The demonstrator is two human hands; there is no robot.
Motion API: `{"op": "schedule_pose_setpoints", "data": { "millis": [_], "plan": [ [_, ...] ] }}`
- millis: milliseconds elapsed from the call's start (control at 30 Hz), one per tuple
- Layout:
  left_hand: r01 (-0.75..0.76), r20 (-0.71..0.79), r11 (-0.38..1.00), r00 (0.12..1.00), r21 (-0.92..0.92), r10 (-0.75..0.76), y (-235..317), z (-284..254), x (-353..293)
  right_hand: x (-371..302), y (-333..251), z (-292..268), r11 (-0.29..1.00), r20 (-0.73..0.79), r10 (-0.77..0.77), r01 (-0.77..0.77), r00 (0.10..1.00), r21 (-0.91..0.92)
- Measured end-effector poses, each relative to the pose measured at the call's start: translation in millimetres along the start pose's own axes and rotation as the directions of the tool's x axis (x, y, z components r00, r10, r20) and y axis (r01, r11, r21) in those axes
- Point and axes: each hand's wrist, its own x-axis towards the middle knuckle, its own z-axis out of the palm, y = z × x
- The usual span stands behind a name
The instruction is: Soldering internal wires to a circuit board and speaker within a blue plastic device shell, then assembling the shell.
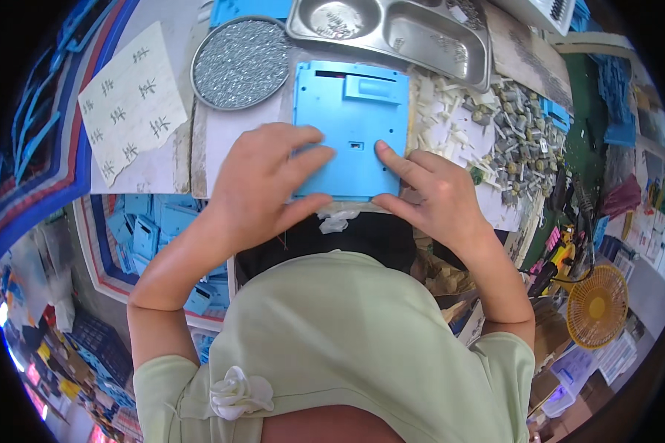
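Observation:
A square light-blue plastic casing lies in front of me on the worktable, with a dark slot and a raised ledge along its far end. Small holes and a little rectangular cut-out show on its face. My left hand is bent around the left side, fingers over the face and thumb at the near left corner. My right hand grips the right side, one fingertip pressing on the face and the thumb at the near edge. The casing's underside is hidden.
Beyond the casing stand a round dish of small metal pins and a steel compartment tray. Small grey motors and white plastic parts lie at right. Blue casings fill a lined bin at lower left. A yellow fan stands far right.

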Motion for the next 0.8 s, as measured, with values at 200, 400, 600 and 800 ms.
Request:
{"op": "schedule_pose_setpoints", "data": {
  "millis": [200, 400, 600, 800],
  "plan": [
    [-0.081, 0.107, 0.993, 0.992, 0.087, 0.071, -1, 12, 1, 2, 27, -14, 0.789, 0.044, 0.272, -0.248, 0.961, 0.562],
    [-0.071, 0.146, 0.993, 0.988, 0.098, 0.056, 1, 9, 3, 49, 56, -18, 0.645, 0.214, 0.422, -0.458, 0.881, 0.612],
    [-0.091, 0.142, 0.996, 0.985, -0.022, 0.093, -11, 11, 9, 69, 69, -27, 0.582, 0.371, 0.371, -0.524, 0.851, 0.621],
    [-0.133, 0.105, 0.990, 0.985, -0.052, 0.137, -14, 15, 4, 72, 68, -35, 0.579, 0.435, 0.404, -0.593, 0.805, 0.560]
  ]
}}
